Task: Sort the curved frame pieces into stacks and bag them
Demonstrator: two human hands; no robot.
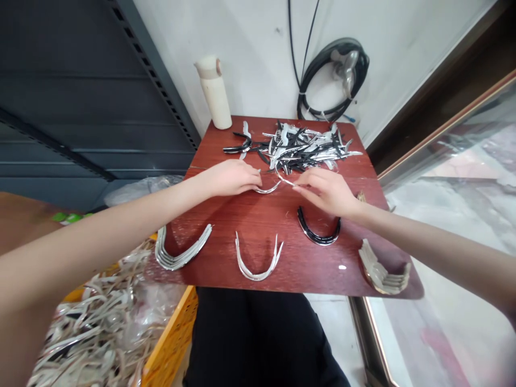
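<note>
Near the middle of the table, my left hand pinches the end of a thin, curved silver-white strip. My right hand is closed on another slim, curved silver-white strip, whose tip comes close to the first; whether the two touch I cannot tell. Just behind both hands lies a tangled pile of black, white and silver curved strips. Nearer me are nested U-shaped groups: silver-white strips at left, a few white strips in the middle, black strips below my right hand, and beige strips at right.
The reddish-brown table stands against a white wall. A cream bottle stands at its back left corner, and a coiled black cable hangs behind. At lower left is a yellow crate full of loose strips. Dark shelving rises on the left.
</note>
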